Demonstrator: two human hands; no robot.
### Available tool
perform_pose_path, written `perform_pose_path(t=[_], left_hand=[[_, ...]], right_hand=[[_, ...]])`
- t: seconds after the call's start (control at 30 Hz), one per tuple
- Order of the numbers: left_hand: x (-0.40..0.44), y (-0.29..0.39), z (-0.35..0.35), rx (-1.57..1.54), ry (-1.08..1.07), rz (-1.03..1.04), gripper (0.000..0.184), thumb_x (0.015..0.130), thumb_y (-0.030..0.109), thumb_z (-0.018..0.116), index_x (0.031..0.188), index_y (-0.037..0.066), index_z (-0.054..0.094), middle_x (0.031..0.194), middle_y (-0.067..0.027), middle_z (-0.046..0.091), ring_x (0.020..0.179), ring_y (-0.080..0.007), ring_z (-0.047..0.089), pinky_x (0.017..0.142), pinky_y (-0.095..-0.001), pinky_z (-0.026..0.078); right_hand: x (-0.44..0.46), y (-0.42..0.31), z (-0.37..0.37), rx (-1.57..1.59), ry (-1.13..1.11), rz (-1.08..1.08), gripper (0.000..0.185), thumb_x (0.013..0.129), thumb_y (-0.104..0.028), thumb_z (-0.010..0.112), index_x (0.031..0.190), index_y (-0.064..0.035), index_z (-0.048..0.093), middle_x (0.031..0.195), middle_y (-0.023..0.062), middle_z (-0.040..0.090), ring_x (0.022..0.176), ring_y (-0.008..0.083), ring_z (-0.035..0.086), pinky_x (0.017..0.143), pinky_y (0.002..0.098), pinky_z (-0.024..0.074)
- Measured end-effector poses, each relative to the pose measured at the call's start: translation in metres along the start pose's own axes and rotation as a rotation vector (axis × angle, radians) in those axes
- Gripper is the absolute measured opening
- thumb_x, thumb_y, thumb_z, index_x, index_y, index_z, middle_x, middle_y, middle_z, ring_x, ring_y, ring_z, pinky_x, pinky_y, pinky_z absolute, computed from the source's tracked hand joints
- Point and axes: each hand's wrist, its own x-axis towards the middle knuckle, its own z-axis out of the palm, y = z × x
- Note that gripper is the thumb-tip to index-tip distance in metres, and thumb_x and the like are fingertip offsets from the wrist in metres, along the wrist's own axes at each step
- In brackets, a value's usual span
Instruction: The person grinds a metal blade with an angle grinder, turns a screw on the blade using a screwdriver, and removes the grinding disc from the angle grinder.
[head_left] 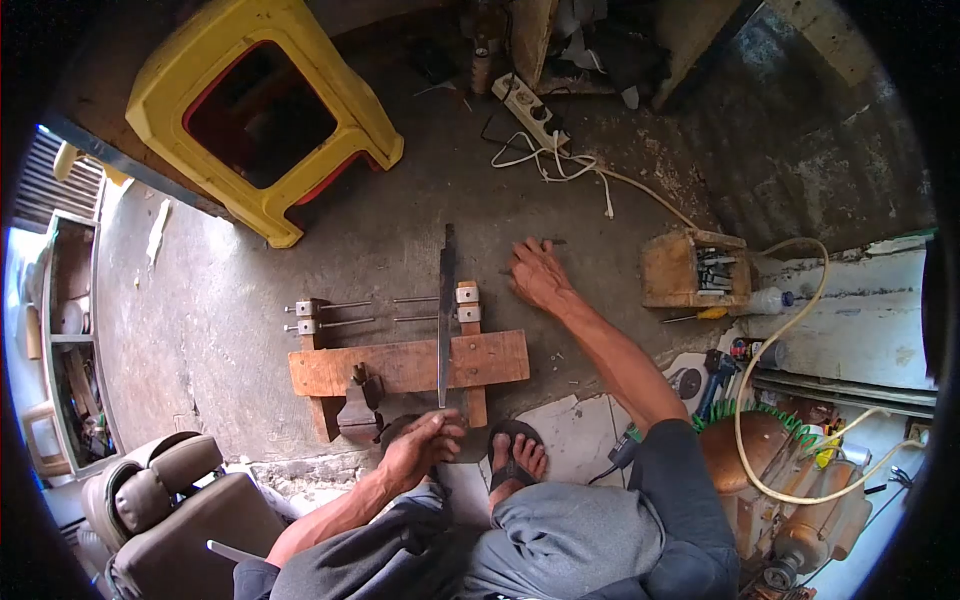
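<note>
A long, thin metal strip [446,310], dark at its far part and brighter near me, lies across a wooden board [410,366]. Just beyond its near end is my left hand [422,446], fingers loosely bent and apart; whether a fingertip touches the strip I cannot tell. My right hand [542,276] is down at the floor, right of the strip, with its fingers curled. Thin dark ends stick out beside those fingers, but what they belong to is hidden. A small vise [360,406] is fixed to the board's near side. Metal blocks [468,302] with long bolts sit at the far side.
A yellow plastic stool [270,110] stands at the back left. A power strip [530,108] with white cables lies at the back. On the right are a wooden box [694,270] of tools, a cordless drill [715,380] and a brown machine [745,455]. A padded seat [190,510] is at lower left.
</note>
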Motion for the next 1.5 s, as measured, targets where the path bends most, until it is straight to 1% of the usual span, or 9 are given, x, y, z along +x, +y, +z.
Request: perform_pose_path(t=[0.1,0.2,0.37,0.8,0.97,1.03,1.2,1.4,1.5], left_hand=[[-0.002,-0.005,-0.003,0.129,0.023,-0.046,0.044,0.104,0.033,0.05,0.134,0.002,0.051,0.11,-0.012,0.066,0.093,-0.0215,0.063,0.084,-0.0343,0.049],[-0.005,-0.003,-0.002,0.227,0.045,-0.066,0.039,0.104,0.03,0.05,0.13,0.001,0.056,0.108,-0.011,0.066,0.093,-0.0201,0.063,0.083,-0.0331,0.049],[-0.003,-0.005,-0.004,0.246,0.084,-0.068,0.034,0.105,0.027,0.05,0.125,0.001,0.06,0.104,-0.0102,0.067,0.094,-0.02,0.063,0.085,-0.0323,0.049],[0.002,-0.016,-0.022,0.403,0.11,-0.022,0.036,0.102,0.03,0.056,0.119,0.0,0.065,0.101,-0.0094,0.069,0.092,-0.0176,0.061,0.088,-0.0309,0.048],[-0.001,-0.018,-0.021,0.412,0.102,-0.058,0.034,0.103,0.027,0.054,0.121,0.0,0.064,0.103,-0.0098,0.069,0.092,-0.0171,0.061,0.087,-0.0309,0.049],[0.001,-0.02,-0.025,0.394,0.117,-0.004,0.036,0.101,0.029,0.055,0.121,0.0,0.063,0.108,-0.0111,0.068,0.096,-0.0213,0.063,0.09,-0.0335,0.049],[0.004,-0.022,-0.03,0.421,0.099,-0.002,0.033,0.102,0.026,0.056,0.121,0.0,0.064,0.103,-0.0103,0.069,0.091,-0.018,0.064,0.086,-0.0312,0.05],[0.029,-0.051,-0.053,0.708,0.108,0.019,0.03,0.1,0.025,0.056,0.112,0.002,0.071,0.096,-0.0063,0.071,0.095,-0.0157,0.064,0.089,-0.0291,0.047],[0.027,-0.047,-0.022,0.806,-0.015,-0.104,0.03,0.099,0.028,0.057,0.107,0.004,0.074,0.097,-0.0047,0.073,0.093,-0.014,0.064,0.089,-0.029,0.047]], right_hand=[[-0.007,0.007,-0.03,0.025,-0.057,-0.103,0.028,0.087,-0.02,0.066,0.104,0.0015,0.072,0.124,0.0172,0.061,0.126,0.0314,0.048,0.104,0.0495,0.0378],[-0.008,0.03,-0.048,0.06,-0.19,0.07,0.036,0.087,-0.025,0.069,0.113,-0.0003,0.071,0.127,0.0157,0.059,0.127,0.0309,0.047,0.107,0.0486,0.0362],[-0.011,0.075,-0.04,0.149,-0.087,0.296,0.043,0.088,-0.022,0.071,0.126,-0.0032,0.064,0.129,0.0168,0.057,0.129,0.0335,0.046,0.11,0.051,0.0358],[-0.003,0.079,-0.027,0.234,-0.228,0.477,0.035,0.089,-0.017,0.069,0.121,-0.0035,0.067,0.14,0.0183,0.051,0.135,0.0376,0.042,0.117,0.0546,0.0295],[-0.011,0.073,-0.012,0.271,-0.048,0.42,0.026,0.079,-0.017,0.074,0.099,-0.0011,0.069,0.117,0.0184,0.065,0.118,0.037,0.057,0.098,0.0522,0.0439],[-0.015,0.067,-0.014,0.327,-0.049,0.474,0.025,0.079,-0.017,0.074,0.097,-0.0009,0.068,0.109,0.0177,0.067,0.112,0.0367,0.061,0.094,0.0501,0.0469],[-0.042,0.048,-0.013,0.456,0.074,0.554,0.025,0.08,-0.015,0.073,0.099,0.0006,0.068,0.096,0.0153,0.072,0.095,0.0331,0.069,0.085,0.0419,0.0534],[-0.133,-0.01,-0.017,1.343,0.363,0.958,0.027,0.08,-0.018,0.077,0.099,-0.001,0.071,0.089,0.0036,0.071,0.089,0.0159,0.065,0.082,0.0303,0.0505],[-0.193,-0.042,-0.03,1.528,0.39,1.085,0.024,0.082,-0.02,0.074,0.099,-0.0042,0.072,0.083,-0.0014,0.066,0.084,0.0115,0.061,0.077,0.0268,0.0473]])
